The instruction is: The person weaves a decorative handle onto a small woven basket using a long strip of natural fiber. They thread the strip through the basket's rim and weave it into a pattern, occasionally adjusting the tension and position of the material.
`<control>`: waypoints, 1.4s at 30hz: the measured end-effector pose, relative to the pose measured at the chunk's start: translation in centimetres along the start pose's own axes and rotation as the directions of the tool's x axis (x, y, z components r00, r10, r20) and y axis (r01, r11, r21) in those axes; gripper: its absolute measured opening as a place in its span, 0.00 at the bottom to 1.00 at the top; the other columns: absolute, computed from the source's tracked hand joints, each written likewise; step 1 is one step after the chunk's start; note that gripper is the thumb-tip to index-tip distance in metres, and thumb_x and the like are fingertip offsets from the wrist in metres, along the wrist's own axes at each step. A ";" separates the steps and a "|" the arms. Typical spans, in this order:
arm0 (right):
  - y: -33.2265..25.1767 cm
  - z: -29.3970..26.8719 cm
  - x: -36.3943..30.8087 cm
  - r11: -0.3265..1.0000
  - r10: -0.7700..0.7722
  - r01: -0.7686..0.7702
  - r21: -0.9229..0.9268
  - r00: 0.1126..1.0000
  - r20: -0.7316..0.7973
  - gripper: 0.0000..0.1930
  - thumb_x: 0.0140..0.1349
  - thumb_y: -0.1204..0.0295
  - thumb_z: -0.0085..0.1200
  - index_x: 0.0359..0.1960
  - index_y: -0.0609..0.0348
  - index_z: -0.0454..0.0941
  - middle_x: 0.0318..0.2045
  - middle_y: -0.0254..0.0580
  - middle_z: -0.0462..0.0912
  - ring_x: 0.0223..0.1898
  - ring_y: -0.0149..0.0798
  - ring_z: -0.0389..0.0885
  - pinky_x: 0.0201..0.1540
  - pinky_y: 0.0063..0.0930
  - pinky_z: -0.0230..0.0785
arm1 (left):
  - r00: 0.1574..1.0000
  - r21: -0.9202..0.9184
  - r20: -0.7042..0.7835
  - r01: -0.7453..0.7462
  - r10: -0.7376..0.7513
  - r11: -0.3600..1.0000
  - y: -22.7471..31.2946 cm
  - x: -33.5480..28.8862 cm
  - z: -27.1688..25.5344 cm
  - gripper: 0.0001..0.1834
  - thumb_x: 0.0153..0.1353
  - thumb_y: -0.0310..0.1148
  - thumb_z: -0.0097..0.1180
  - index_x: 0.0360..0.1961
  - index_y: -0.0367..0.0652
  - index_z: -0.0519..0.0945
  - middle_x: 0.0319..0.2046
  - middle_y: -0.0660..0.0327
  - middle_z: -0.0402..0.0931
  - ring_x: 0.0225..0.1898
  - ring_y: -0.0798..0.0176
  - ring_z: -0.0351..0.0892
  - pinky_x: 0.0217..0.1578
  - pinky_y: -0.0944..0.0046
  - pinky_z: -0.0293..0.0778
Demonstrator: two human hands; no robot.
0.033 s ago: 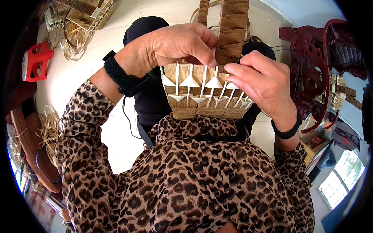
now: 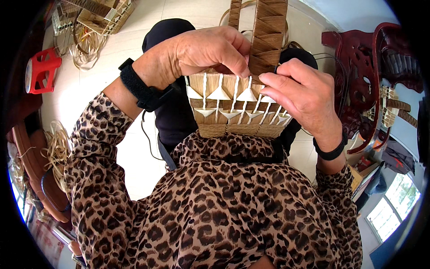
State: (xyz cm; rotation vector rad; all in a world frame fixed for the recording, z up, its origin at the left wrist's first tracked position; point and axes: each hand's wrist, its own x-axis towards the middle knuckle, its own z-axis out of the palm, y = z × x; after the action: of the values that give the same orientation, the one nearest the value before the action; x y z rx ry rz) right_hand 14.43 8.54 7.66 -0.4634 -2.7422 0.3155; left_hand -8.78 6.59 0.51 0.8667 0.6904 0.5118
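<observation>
Left hand (image 2: 204,51): fingers curled over the top rim of the woven basket (image 2: 235,107), tips pinching at the foot of the wrapped handle (image 2: 268,36). Right hand (image 2: 301,96): fingers pressed to the basket's rim and side at about 3 o'clock from the left hand, thumb meeting the handle base. Hands nearly touch. Basket sits between and just below both hands, centre frame, above the lap. Handle rises toward 12 o'clock. Red stool (image 2: 41,71) at 9 o'clock; dark carved chair (image 2: 358,85) at 3 o'clock
</observation>
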 end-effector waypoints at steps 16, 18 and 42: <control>-1.2 0.6 1.3 0.982 0.182 -0.184 0.031 0.982 0.056 0.07 0.53 0.78 0.59 0.31 0.56 0.73 0.27 0.39 0.74 0.25 0.44 0.79 0.25 0.34 0.70 | 0.991 -0.043 -0.135 -0.010 0.005 0.999 0.8 -0.8 1.2 0.10 0.57 0.22 0.58 0.40 0.30 0.81 0.31 0.61 0.83 0.31 0.71 0.82 0.36 0.73 0.79; -1.5 0.5 1.5 0.977 0.202 -0.206 0.057 0.978 0.057 0.06 0.55 0.79 0.58 0.33 0.58 0.74 0.28 0.41 0.75 0.26 0.46 0.79 0.26 0.34 0.70 | 0.990 -0.017 -0.138 0.007 -0.009 1.000 1.4 -1.2 1.4 0.10 0.57 0.22 0.58 0.40 0.30 0.81 0.31 0.61 0.82 0.29 0.72 0.81 0.34 0.73 0.79; -1.7 1.0 1.1 0.920 0.337 -0.326 0.218 0.942 -0.015 0.07 0.56 0.77 0.59 0.35 0.57 0.75 0.27 0.44 0.79 0.27 0.47 0.79 0.29 0.35 0.71 | 0.973 0.761 -0.013 -0.139 0.229 0.633 1.2 -1.1 0.6 0.10 0.66 0.29 0.52 0.41 0.33 0.81 0.28 0.58 0.81 0.31 0.66 0.78 0.37 0.64 0.75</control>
State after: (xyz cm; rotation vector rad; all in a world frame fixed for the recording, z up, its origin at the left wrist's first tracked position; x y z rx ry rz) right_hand 12.66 7.24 7.54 -0.8643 -2.5331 0.6636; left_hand -9.25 6.24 2.17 1.7393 0.9444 0.4481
